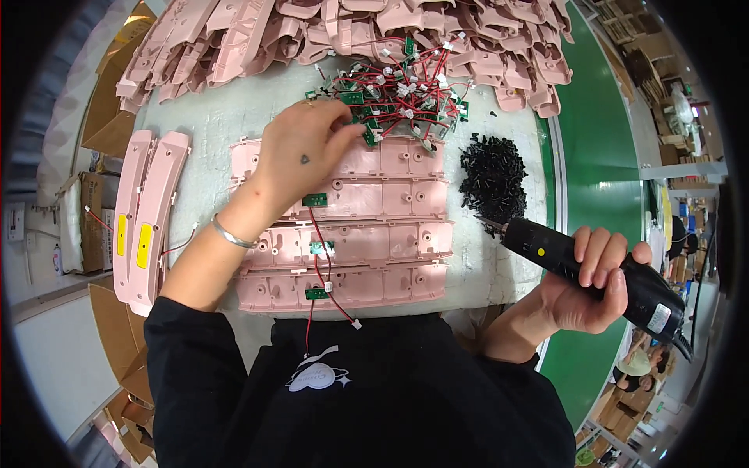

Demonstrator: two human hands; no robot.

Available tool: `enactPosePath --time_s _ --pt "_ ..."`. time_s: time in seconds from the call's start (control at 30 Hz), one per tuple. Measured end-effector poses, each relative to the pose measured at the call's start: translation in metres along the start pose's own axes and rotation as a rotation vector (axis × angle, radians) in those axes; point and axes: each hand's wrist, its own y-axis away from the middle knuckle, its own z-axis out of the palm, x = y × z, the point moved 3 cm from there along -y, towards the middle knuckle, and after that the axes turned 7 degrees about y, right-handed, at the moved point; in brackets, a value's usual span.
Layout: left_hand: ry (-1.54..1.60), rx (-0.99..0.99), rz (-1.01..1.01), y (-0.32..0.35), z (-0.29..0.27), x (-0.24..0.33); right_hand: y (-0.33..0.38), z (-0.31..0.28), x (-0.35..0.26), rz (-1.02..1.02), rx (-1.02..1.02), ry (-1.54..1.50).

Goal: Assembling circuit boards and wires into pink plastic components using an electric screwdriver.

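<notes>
My left hand [300,148] is at the near left edge of a tangled heap of small green circuit boards with red and black wires [406,97]. Its fingers are curled toward the thumb, whose tip lies against a green board; what they pinch is hidden. Below it, several long pink plastic housings [374,242] lie side by side, three of them showing a green board [314,200] with wires trailing toward me. In my right hand [597,273] is a black corded electric screwdriver [546,248], its bit pointing left at the near edge of a pile of black screws [493,175].
Many pink plastic parts [335,31] are stacked across the far side. Two curved pink pieces with yellow labels [144,243] lie at the left. Right of the padded work surface [499,273] runs a green surface [581,156]. Cardboard boxes [109,125] stand at the left.
</notes>
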Motion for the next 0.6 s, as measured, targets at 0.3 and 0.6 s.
enactPosePath --time_s 0.3,0.6 --pt "0.015 0.032 -0.085 -0.015 0.015 0.012 0.003 -0.001 -0.002 -0.016 -0.02 0.04" --pt "-0.104 0.473 0.684 -0.097 -0.034 0.075 0.001 -0.006 -0.004 -0.036 -0.013 0.055"
